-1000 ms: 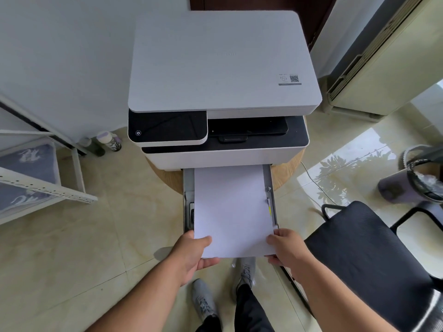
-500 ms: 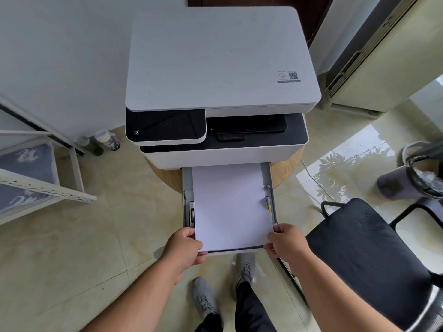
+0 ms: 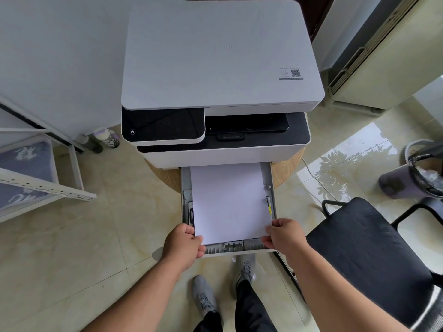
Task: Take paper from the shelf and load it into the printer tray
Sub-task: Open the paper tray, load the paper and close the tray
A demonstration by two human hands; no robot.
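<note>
The paper now lies further inside the tray than a second ago: its near edge, which then hung out past the tray's front lip, sits behind the ribbed grey front wall, and that wall with its small centre catch shows bare in front of the sheets. Both hands have followed it forward. By the look of it the stack is almost seated, so what is left is to let go, check the side guides and push the tray into the printer.

The left hand has its fingers curled and pinched on the near left corner of the paper. The right hand holds the near right corner in the same way, its fingers closed on the edge.

The paper is a thin, flat, matte white stack with crisp square corners. The tray is a shallow, open rectangle of grey plastic with sliding guides along both sides and a small yellow mark on the right one. The printer is a boxy white body with rounded corners, a smooth matte lid and a glossy black panel, standing on a round wooden desk. The floor is polished, veined tile that reflects light. Beside it stands a chair with a black woven mesh seat.
</note>
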